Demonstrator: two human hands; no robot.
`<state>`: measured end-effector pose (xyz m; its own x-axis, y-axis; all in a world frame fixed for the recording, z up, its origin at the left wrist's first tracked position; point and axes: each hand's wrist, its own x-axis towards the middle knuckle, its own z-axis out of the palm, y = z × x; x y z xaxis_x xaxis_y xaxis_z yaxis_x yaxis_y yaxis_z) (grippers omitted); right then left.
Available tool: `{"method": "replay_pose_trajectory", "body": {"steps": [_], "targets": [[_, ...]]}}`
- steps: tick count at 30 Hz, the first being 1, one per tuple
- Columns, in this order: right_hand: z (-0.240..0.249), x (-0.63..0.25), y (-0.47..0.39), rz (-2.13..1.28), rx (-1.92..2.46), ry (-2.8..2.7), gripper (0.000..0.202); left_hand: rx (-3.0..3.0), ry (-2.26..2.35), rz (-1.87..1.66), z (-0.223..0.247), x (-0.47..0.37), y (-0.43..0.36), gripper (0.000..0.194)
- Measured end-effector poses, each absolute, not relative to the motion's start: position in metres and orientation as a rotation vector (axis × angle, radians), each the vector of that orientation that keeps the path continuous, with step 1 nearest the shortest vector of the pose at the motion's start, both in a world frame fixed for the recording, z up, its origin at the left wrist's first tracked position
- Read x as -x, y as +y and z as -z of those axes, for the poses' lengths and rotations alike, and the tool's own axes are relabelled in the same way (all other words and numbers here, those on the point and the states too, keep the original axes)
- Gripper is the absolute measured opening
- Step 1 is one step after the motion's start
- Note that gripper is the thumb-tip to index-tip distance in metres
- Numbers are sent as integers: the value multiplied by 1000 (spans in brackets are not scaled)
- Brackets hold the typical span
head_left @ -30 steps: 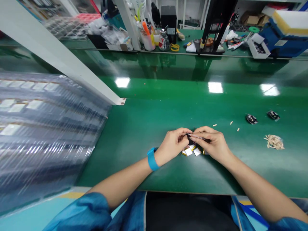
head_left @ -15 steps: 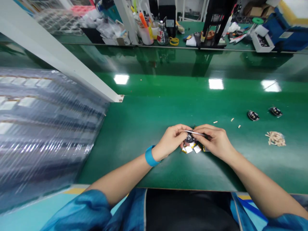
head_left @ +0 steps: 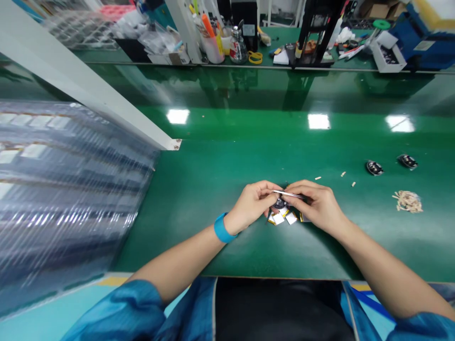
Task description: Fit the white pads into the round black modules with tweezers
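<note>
My left hand (head_left: 253,203), with a blue band at the wrist, grips a small round black device (head_left: 279,203) between thumb and fingers. My right hand (head_left: 316,201) is closed around metal tweezers (head_left: 289,193), whose tips reach left across the top of the device to my left fingertips. Several small silvery cells with yellow edges (head_left: 277,218) lie on the green table (head_left: 199,203) just below the device. The contact between the tweezer tips and the device is too small to make out.
Two similar black devices (head_left: 374,167) lie at the right, above a pile of beige strips (head_left: 408,201). A few loose strips are nearer my right hand. Plastic-covered trays (head_left: 71,189) stand at the left beside a white post (head_left: 106,94). A cluttered shelf (head_left: 270,68) runs along the back.
Both hands keep nearly the same pose around the device and tweezers, with only a very slight shift of the fingers. The view has moved a little.
</note>
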<state>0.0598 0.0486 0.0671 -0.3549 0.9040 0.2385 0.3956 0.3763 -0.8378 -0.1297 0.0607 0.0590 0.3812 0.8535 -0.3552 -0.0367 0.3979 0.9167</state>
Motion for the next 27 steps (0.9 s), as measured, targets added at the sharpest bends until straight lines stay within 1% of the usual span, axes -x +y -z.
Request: {"method": "replay_pose_trajectory", "body": {"steps": [4, 7, 9, 12, 15, 22, 23, 27], "targets": [[-71, -74, 53, -789, 1359, -1727, 26, -1088, 1088, -780, -60, 137, 68, 18], [-72, -91, 56, -808, 1459, -1756, 32, -1181, 1139, -863, -62, 141, 72, 15], [-70, -97, 57, -860, 1452, -1892, 27, -1215, 1151, -877, -62, 143, 73, 15], [-67, -95, 55, -890, 1471, -2066, 13, -1243, 1148, -861, -61, 142, 72, 16], [-67, -86, 52, -911, 1560, -2156, 20, -1271, 1153, -844, -60, 141, 70, 17], [-67, -84, 53, -1009, 1675, -2110, 11, -1258, 1139, -823, -58, 140, 69, 18], [-66, -86, 55, -1051, 1676, -2049, 13, -1252, 1133, -820, -58, 140, 68, 19], [-66, -91, 60, -1219, 1535, -1656, 33, -1207, 1107, -819, -59, 138, 67, 19]]}}
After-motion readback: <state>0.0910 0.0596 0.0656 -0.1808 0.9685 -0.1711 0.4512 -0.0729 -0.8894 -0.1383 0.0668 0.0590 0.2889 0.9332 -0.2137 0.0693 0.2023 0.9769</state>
